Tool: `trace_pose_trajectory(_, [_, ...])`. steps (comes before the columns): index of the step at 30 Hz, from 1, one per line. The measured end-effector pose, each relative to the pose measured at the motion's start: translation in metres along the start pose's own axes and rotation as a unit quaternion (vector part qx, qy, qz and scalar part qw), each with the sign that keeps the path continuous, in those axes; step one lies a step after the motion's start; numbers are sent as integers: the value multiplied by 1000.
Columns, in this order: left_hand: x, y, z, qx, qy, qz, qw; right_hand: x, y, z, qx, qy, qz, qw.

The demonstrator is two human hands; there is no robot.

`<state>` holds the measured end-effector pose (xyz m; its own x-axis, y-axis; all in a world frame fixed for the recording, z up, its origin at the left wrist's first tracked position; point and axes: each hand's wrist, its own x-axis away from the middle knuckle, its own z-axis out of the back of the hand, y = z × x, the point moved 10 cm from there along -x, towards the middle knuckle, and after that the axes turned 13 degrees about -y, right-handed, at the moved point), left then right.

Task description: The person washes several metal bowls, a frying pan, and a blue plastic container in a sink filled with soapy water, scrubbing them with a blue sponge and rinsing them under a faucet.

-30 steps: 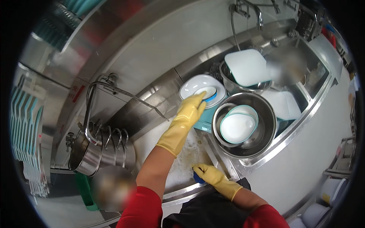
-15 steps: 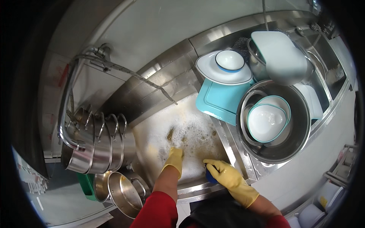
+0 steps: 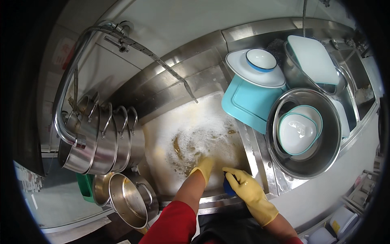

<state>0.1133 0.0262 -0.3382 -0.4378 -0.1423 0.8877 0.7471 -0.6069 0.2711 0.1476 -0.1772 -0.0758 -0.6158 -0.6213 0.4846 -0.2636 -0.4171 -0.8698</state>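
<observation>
1. Left hand (image 3: 203, 168): fingers sunk in suds (image 3: 195, 134), whatever they touched hidden.
2. Right hand (image 3: 243, 185): covered most of a blue thing (image 3: 227, 188); kind unclear.
3. Sink (image 3: 248, 148) bottom lost under foam.
4. Lower pots (image 3: 124, 199) partly behind red sleeve (image 3: 172, 223).
5. Bins (image 3: 339, 221) at lower right cut by rim, blurred.
6. Tray (image 3: 248, 103) partly under plate (image 3: 254, 73).

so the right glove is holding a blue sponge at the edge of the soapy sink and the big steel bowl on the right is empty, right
Not quite. The big steel bowl is not empty: the head view shows white dishes with teal rims stacked inside it. The rest stands: the right hand, in a yellow glove, holds a blue sponge at the edge of the soapy sink.
</observation>
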Motion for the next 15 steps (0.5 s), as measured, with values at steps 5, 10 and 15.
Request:
trace_pose_trajectory(5, [20, 52, -5, 29, -21, -74, 997, -7, 32, -8, -55, 30, 1, 998])
trace_pose_trajectory(10, [58, 45, 15, -15, -63, -92, 994, -34, 76, -25, -436, 5, -27, 899])
trace_pose_trajectory(15, [150, 35, 46, 355, -39, -115, 927, -52, 20, -16, -506, 81, 55, 857])
